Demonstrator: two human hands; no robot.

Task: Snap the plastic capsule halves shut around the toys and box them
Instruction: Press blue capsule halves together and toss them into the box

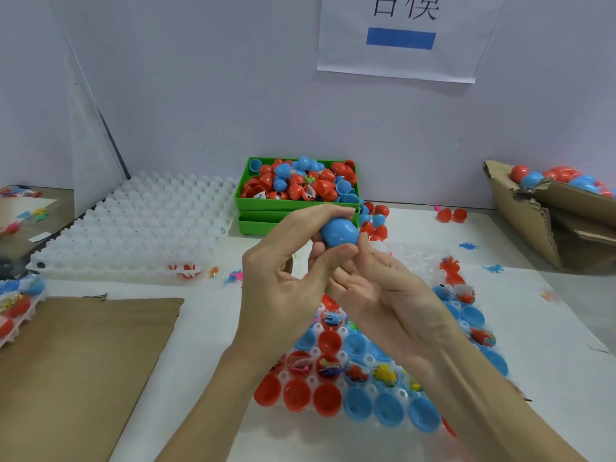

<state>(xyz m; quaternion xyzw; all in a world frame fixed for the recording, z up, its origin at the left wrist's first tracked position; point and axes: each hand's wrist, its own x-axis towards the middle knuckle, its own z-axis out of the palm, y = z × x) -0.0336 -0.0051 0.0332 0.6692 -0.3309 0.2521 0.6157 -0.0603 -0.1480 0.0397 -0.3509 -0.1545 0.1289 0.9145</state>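
Observation:
A blue plastic capsule (340, 232) is held up in front of me above the table. My left hand (286, 275) grips it with fingers over its top and thumb beneath. My right hand (380, 288) cups it from below and behind, fingers curled round its lower side. Under my hands lies a clear tray (403, 393) holding several red and blue capsule halves, some with small toys inside. A green bin (296, 208) full of loose red and blue halves stands at the back. At the far right, a cardboard box (533, 215) holds closed capsules.
A stack of empty white trays (133, 228) sits at the back left. Flat brown cardboard (76, 361) covers the near left. Another filled tray (16, 308) shows at the left edge. Loose capsule halves (451, 215) and small toys (493, 268) are scattered right of the bin.

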